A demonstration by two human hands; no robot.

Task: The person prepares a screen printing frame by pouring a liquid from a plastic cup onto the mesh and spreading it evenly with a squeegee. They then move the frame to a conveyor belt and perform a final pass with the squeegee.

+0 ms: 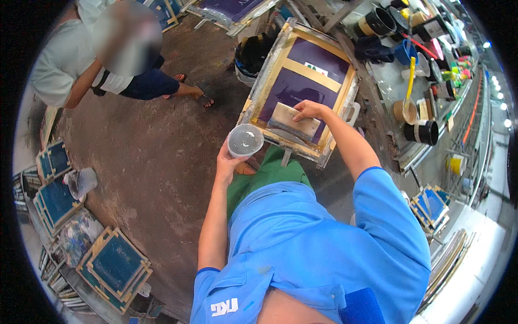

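My left hand (226, 162) is closed around a translucent plastic tub (245, 141), tilted so its open mouth faces up. Inside the tub shows pale, shiny residue. My right hand (309, 110) grips the top edge of a wide, pale squeegee (294, 120) with a dark lower edge. The squeegee rests across the near end of a screen-printing frame (345, 96), which has purple mesh (318, 54) and yellowish tape round its border. A tape strip (311, 76) crosses the mesh, with a small white, green and red piece beside it.
Right of the frame, a bench carries a dark glove (373, 49), a black tub (422, 132), a tan tub (404, 112) with a yellow-handled tool, and several ink containers. A dark-lined bucket (252, 54) stands left of it. Another person (59, 65) is at upper left. Framed screens (116, 263) lean at lower left.
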